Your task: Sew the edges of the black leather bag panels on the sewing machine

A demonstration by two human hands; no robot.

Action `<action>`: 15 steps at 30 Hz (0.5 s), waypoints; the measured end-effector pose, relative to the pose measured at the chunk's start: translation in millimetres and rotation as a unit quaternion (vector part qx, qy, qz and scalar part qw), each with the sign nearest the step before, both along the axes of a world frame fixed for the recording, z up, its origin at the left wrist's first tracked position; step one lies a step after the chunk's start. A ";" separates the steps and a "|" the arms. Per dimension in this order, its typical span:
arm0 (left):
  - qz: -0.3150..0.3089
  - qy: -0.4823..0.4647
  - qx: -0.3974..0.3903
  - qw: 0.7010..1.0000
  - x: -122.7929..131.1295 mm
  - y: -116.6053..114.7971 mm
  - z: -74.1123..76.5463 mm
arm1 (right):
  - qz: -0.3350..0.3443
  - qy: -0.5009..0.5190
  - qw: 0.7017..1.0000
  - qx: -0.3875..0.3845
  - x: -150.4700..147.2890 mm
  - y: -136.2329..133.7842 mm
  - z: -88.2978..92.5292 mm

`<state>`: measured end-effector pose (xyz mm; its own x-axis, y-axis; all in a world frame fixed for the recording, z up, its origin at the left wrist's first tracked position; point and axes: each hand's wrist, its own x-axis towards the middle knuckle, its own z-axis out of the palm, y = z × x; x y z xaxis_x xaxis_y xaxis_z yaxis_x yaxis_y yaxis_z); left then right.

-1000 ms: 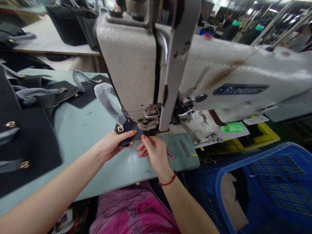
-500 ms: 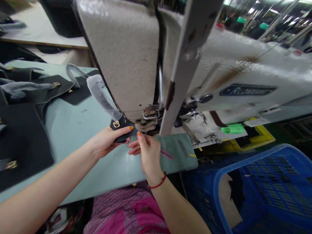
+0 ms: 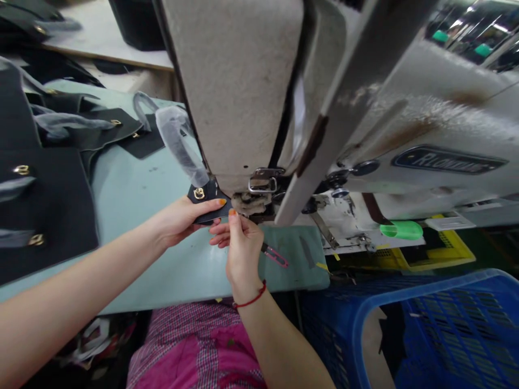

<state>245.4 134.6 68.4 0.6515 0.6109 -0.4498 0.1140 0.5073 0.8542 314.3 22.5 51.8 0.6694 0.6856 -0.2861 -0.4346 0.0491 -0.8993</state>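
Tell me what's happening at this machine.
A person sits at a sewing machine. The left hand and the right hand both pinch a small black piece with a gold ring, held at the machine's foot. Pink snips lie on the table beside the right hand; more black panels lie at the left.

Pink-handled thread snips [image 3: 275,255] lie near the right end of a pale green worktable [image 3: 133,200], whose left side is covered with flat black leather panels fitted with gold rings [image 3: 52,205]. A blue slatted plastic crate [image 3: 430,285] stands just past the table's right edge. Behind it are a yellow plastic tray [image 3: 454,251] and a bright green plastic tube [image 3: 401,230].
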 end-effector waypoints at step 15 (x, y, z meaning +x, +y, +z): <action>0.219 -0.057 -0.002 0.974 6.2 -53.7 -1.5 | 0.055 0.005 0.998 -0.021 13.7 -9.6 6.2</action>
